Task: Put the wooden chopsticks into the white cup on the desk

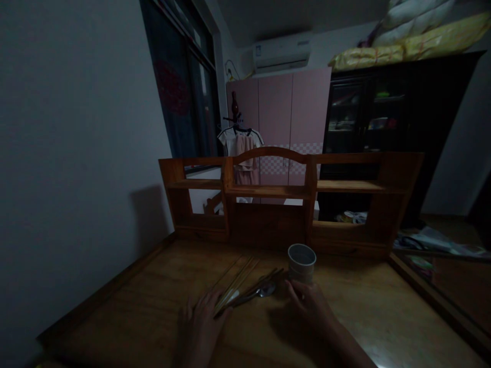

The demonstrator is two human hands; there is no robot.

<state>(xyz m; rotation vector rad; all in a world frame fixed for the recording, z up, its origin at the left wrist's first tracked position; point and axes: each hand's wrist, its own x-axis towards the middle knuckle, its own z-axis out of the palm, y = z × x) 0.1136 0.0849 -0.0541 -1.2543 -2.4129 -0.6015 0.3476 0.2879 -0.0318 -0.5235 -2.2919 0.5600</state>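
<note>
On the wooden desk [153,312] lies a loose bundle of chopsticks [240,278] and a metal spoon [264,291]. My left hand [201,324] rests flat on the near ends of the chopsticks, fingers stretched out. A small pale cup [302,261] stands upright just right of the utensils. My right hand [309,301] sits at the base of the cup with its fingers curled against it. The room is dim, and the fingertips are hard to make out.
A wooden shelf unit [276,191] stands along the back edge of the desk. A grey wall [76,153] is at the left. Behind are a pink wardrobe [291,112], hanging clothes [241,145] and a dark cabinet [368,117]. Papers [433,240] lie at the right.
</note>
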